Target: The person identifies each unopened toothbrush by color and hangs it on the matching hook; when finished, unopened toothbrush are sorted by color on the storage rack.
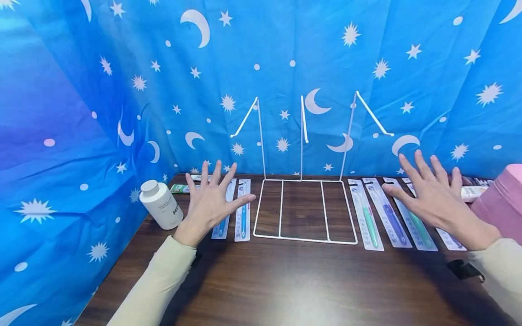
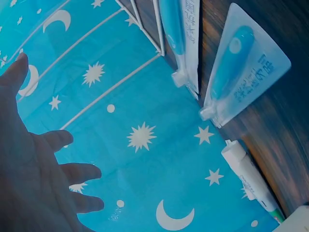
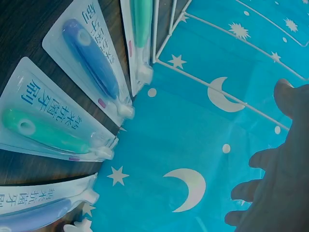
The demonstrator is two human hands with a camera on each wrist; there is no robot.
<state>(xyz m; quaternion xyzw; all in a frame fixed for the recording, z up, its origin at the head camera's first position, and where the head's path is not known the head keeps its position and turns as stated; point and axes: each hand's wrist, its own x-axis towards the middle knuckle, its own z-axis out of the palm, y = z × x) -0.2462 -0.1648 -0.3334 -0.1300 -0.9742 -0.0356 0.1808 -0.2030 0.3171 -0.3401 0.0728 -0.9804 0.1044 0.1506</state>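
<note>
My left hand (image 1: 210, 199), fingers spread, hovers over two packaged blue toothbrushes (image 1: 243, 217) on the left, partly covering one. My right hand (image 1: 438, 199) is likewise spread and holds nothing. Beneath and beside it lie several packaged toothbrushes, among them a green one (image 1: 369, 222) and a purple one (image 1: 394, 226); the rightmost is partly hidden. Between the hands stands a white wire rack (image 1: 302, 239) with three uprights, each ending in a slanted prong that carries nothing. Neither hand touches the packs in the left wrist view or right wrist view.
A white bottle (image 1: 161, 206) stands at the left, near toothpaste tubes (image 2: 248, 174) partly behind my left hand. At the far right is a pink container (image 1: 501, 203), with a white tube (image 1: 471, 194) beside it. A blue star-and-moon cloth (image 1: 269, 45) hangs behind the wooden table (image 1: 285, 280).
</note>
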